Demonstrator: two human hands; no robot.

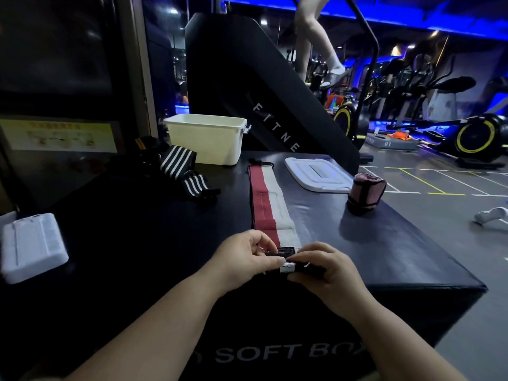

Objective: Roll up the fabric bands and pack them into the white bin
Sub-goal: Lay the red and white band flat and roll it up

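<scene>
Far on your left, a white ridged lid (31, 243) lies at the edge of the black soft box (132, 229). Next over, the black-and-white striped bands (181, 171) sit in a loose heap, just beside the white bin (206, 138), which stands upright and open at the back of the box top. Your left hand (242, 259) comes in at the near edge, thumb and fingers curled and pinching the dark near end of the red-and-white band (268, 202). That band lies flat and stretched out straight away from you, its far end reaching toward the bin but apart from it. Your right hand (327, 268) is clamped on the same near end, fingers curled over it, right against your left fingertips. Further right, a second white lid (316, 174) lies flat near the back, and just beside it a pink rolled band (367, 192) stands at the box's right edge, well apart from the bin.
</scene>
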